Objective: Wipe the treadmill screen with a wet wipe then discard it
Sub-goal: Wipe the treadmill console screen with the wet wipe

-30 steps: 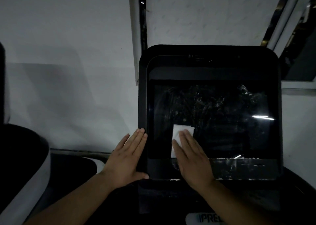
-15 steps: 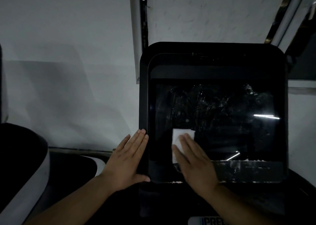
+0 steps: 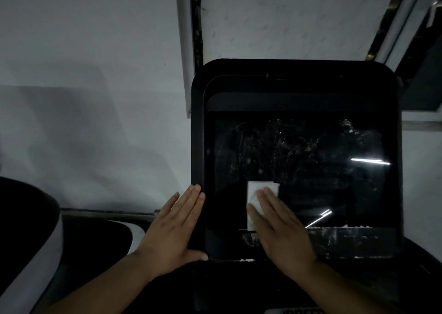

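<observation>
A dim room with a pale wall [image 3: 83, 98] fills the left and upper frame; the treadmill console [image 3: 296, 84] stands dark at centre right. The treadmill screen [image 3: 311, 170] shows streaks and smears across its upper area, with a cleaner dark band at lower centre. The wet wipe [image 3: 259, 189], a white folded square, lies on the lower-left part of the screen under the right hand [image 3: 279, 227], whose fingers are straight and pressing flat. The left hand [image 3: 177, 227] rests flat, fingers extended, against the console's left edge. Compared with a second ago, the wipe and both hands sit in nearly the same place. Judgement: wiping is mid-course; discarding remains undone.
</observation>
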A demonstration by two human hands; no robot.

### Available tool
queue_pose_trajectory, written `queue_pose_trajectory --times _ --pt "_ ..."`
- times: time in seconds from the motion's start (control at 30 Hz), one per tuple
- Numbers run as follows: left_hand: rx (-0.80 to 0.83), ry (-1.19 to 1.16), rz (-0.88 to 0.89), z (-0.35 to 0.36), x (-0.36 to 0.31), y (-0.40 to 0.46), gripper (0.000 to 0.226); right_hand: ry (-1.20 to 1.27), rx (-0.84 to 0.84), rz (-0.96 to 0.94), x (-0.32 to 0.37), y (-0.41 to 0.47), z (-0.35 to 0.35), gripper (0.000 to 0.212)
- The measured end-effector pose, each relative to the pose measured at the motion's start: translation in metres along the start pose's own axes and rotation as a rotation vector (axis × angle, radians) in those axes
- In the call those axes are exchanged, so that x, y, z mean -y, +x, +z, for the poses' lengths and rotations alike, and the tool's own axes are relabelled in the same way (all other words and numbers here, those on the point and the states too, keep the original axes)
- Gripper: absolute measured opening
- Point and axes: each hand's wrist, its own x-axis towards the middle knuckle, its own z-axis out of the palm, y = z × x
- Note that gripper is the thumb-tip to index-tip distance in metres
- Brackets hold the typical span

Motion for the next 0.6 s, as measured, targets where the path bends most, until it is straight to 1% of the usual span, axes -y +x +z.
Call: queue_pose_trajectory --times 0.1,0.17,0.27,0.47,0.53,0.6 --pt "0.000 -0.015 0.000 0.000 0.000 0.000 0.134 0.040 -0.041 -0.038 0.039 0.033 0.015 0.041" --pt "-0.003 -0.027 0.001 0.000 0.000 0.000 0.134 0.045 -0.039 -0.093 0.048 0.051 0.018 0.045" --pt "-0.002 -0.014 0.004 0.000 0.000 0.000 0.133 0.021 -0.046 -0.118 0.032 0.080 0.011 0.047" --pt "0.010 -0.008 -0.013 -0.001 0.000 0.000 0.134 -0.004 -0.066 -0.056 0.005 0.168 0.002 0.052" --pt "0.006 -0.012 -0.009 -0.002 -0.001 0.000 0.134 -0.013 -0.064 -0.057 0.004 0.169 -0.001 0.051" --pt "-0.005 -0.014 -0.008 -0.002 -0.001 0.000 0.133 -0.032 -0.061 -0.083 0.010 0.146 0.000 0.049"
